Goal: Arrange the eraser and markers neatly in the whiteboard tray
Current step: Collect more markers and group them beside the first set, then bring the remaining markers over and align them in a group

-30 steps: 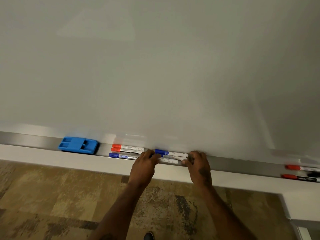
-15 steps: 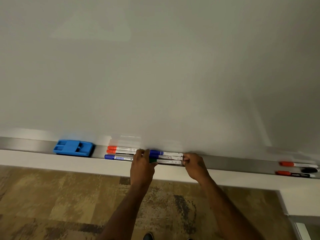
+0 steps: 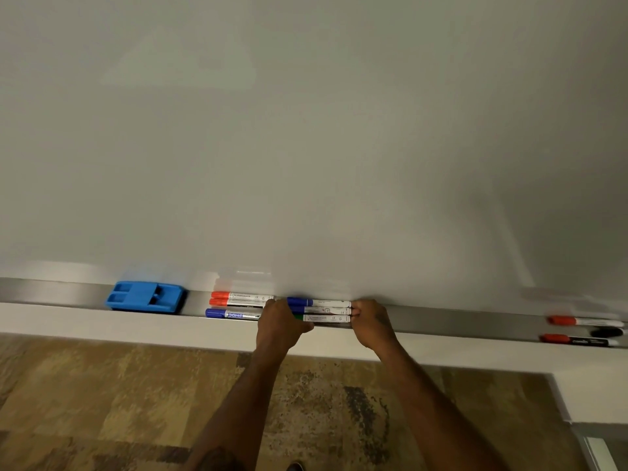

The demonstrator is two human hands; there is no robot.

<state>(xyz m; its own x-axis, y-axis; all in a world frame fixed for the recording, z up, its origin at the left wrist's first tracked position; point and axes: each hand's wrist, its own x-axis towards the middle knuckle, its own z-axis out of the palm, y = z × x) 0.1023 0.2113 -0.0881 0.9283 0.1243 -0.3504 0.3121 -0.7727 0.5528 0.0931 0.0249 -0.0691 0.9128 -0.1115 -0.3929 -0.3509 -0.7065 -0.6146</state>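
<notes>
A blue eraser (image 3: 145, 297) lies in the metal whiteboard tray (image 3: 441, 319) at the left. Right of it lie two red-capped markers (image 3: 243, 299) and a blue-capped marker (image 3: 231, 314). Beside them sits a group of three markers (image 3: 323, 311), two blue-capped and one green-capped. My left hand (image 3: 280, 324) presses on the cap end of this group. My right hand (image 3: 368, 321) presses against its other end. Both hands pinch the group between them.
At the tray's far right lie two red-capped markers (image 3: 577, 322) (image 3: 574, 340) and a black one (image 3: 606, 332). The white board (image 3: 306, 147) rises behind the tray. A white ledge (image 3: 102, 329) runs in front, with patterned carpet (image 3: 119, 402) below.
The three-marker group has slid a little left toward the other markers, with both hands closing in on its ends. The camera view has shifted slightly.
</notes>
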